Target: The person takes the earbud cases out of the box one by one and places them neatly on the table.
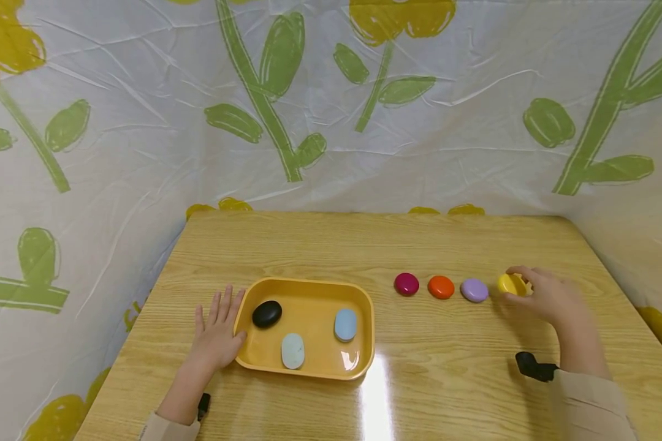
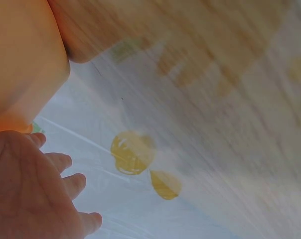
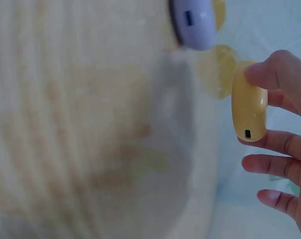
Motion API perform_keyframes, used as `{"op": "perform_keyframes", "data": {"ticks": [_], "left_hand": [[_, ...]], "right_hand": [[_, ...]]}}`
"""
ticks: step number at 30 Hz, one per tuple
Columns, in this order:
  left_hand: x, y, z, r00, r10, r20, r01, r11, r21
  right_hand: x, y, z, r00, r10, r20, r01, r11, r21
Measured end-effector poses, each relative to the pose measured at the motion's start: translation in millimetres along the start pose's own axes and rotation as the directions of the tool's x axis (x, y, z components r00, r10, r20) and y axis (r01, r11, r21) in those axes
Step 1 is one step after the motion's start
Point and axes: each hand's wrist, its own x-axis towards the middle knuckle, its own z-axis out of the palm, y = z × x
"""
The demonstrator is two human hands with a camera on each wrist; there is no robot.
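My right hand pinches a yellow rounded disc between thumb and fingers at the right end of a row. In the right wrist view, the yellow disc's edge has a small dark slot, and the other fingers extend loosely below it. Just left of it lies a purple disc, which shows a similar slot in that view. An orange disc and a dark red disc continue the row. My left hand has its fingers spread beside the yellow-orange tray, thumb at the tray's left rim.
Inside the tray sit a black oval piece, a pale green oval piece and a light blue oval piece. The wooden table backs onto a flower-printed cloth, which also hangs at both sides.
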Motion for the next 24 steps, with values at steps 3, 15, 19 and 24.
{"op": "perform_keyframes", "data": {"ticks": [3,15,19,24], "left_hand": [[0.8,-1.4,1.8,1.000,0.002,-0.008,-0.002,1.000,0.010],[2.0,-3.9,3.9,1.000,-0.001,-0.017,0.001,1.000,0.016],[1.9,-3.7,3.5,1.000,-0.006,-0.011,0.006,1.000,0.016],[1.7,-3.3,2.8,1.000,-0.013,0.006,0.013,1.000,0.013]], "right_hand": [[-1.8,8.2,10.5,0.999,0.033,0.014,-0.033,0.999,-0.003],[-2.4,13.1,26.2,0.998,0.043,0.047,-0.044,0.999,0.015],[-2.7,12.6,27.2,0.996,0.043,0.076,-0.046,0.998,0.033],[-3.3,11.5,26.8,0.995,0.050,0.086,-0.054,0.998,0.042]]}}
